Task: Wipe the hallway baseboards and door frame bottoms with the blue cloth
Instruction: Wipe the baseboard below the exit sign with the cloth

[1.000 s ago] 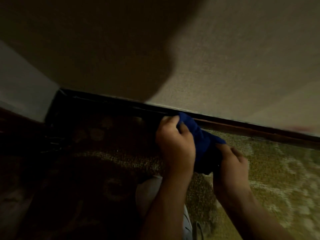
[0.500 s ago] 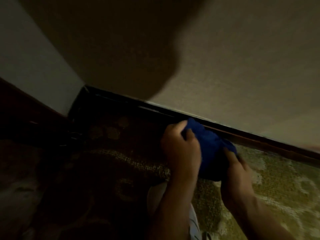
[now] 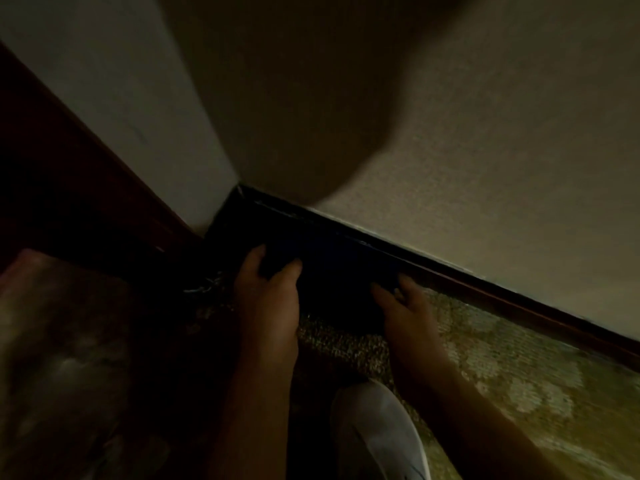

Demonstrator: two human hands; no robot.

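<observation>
- Baseboard (image 3: 485,282) first: it runs as a dark strip along the foot of the far wall (image 3: 502,150), from the corner on the left down toward the right edge, and your cloth is up against its shadowed left stretch.
- Your shadow covers that corner, so the left end of the strip is hard to judge; I cannot tell whether it is clean.
- Your left hand (image 3: 268,303) sits nearest the corner, fingers curled over the left end of the blue cloth (image 3: 332,268), gripping it. That hold looks meant to keep the cloth from bunching as it reaches the corner.
- Between your hands the cloth is spread long and flat against the baseboard, very dark in this light, which puts more fabric on the wood at once.
- Your right hand (image 3: 405,306) holds the cloth's right end, fingertips pressed toward the strip; how tightly it is closed I cannot tell, but it does seem to have the fabric.
- Both hands rest low on the patterned carpet (image 3: 519,368), close to the floor line.
- Your pale shoe (image 3: 377,431) is near you, behind the right hand.
- To the right, the lit length of baseboard is uncovered.
</observation>
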